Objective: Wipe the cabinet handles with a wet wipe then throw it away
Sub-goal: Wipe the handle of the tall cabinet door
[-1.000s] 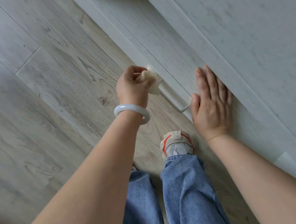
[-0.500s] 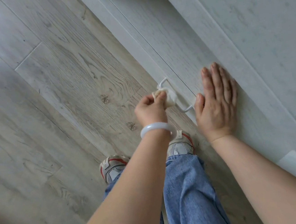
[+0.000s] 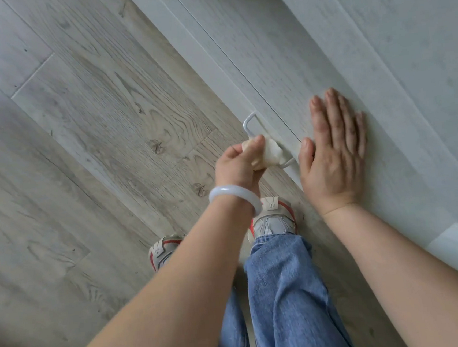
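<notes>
On the cabinet handle (image 3: pixel 250 121), left hand (image 3: pixel 235 164) grips wipe (image 3: pixel 272 152); right hand (image 3: pixel 332 155) flat

handle (image 3: pixel 249 125) mid-span hidden under wet wipe (image 3: pixel 272 152), left shoe (image 3: pixel 161 249) partly behind forearm

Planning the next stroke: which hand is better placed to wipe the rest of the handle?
Left. The left hand already grips the wet wipe around the handle; the right hand lies flat on the cabinet door.

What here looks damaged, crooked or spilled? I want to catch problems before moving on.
Nothing stands out. The handle looks straight and intact, the left hand wraps the wet wipe around it, and the right hand rests flat on the cabinet front.
</notes>
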